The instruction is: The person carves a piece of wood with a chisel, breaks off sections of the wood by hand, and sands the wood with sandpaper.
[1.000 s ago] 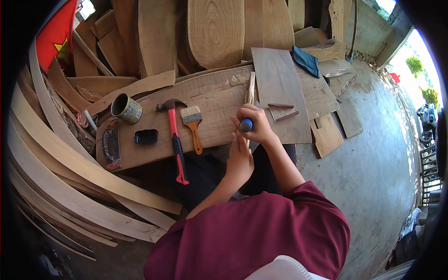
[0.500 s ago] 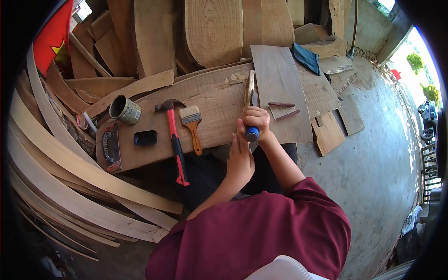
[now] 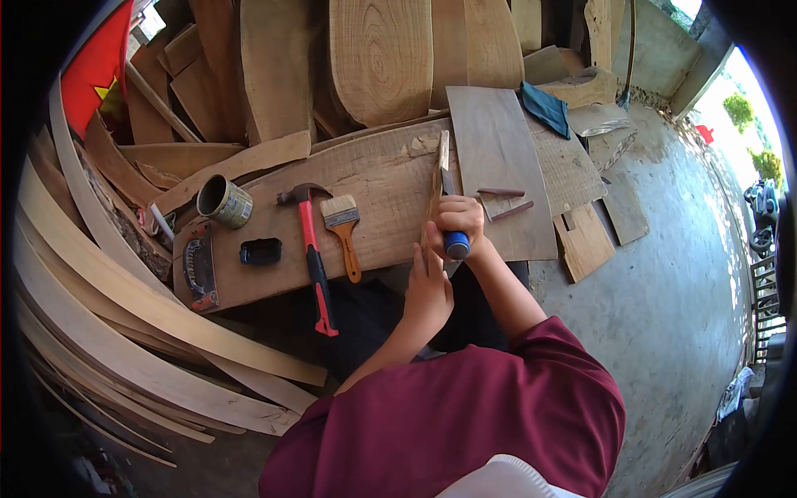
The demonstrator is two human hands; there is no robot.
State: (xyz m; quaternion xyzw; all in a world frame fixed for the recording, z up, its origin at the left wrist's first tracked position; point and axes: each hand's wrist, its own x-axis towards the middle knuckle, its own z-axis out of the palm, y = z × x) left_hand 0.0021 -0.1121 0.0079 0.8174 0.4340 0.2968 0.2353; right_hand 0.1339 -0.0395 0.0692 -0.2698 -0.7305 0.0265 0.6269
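My right hand [image 3: 461, 220] is closed round the blue handle [image 3: 457, 246] of what looks like a chisel. Its grey blade [image 3: 448, 183] points away from me, lying along a narrow wooden strip [image 3: 443, 149]. Nearer my body, my left hand [image 3: 427, 290] grips the lower part of that strip, with its fingers partly hidden. Where the blade meets the wood is too small to make out. To the left on the plank [image 3: 382, 166] lie a paintbrush [image 3: 341, 220] and a red and black claw hammer [image 3: 311, 241].
A tin can [image 3: 224, 202], a small black tray [image 3: 261, 251] and a hand sander [image 3: 199, 266] occupy the plank's left end. A thin board [image 3: 498, 141] with dark red sticks [image 3: 510, 211] lies right of my hands. Curved wood strips [image 3: 166, 332] are stacked at left.
My right hand has shifted slightly right and towards me, and more of the blue handle shows. My left hand stays on the strip. The whole view has dipped a little.
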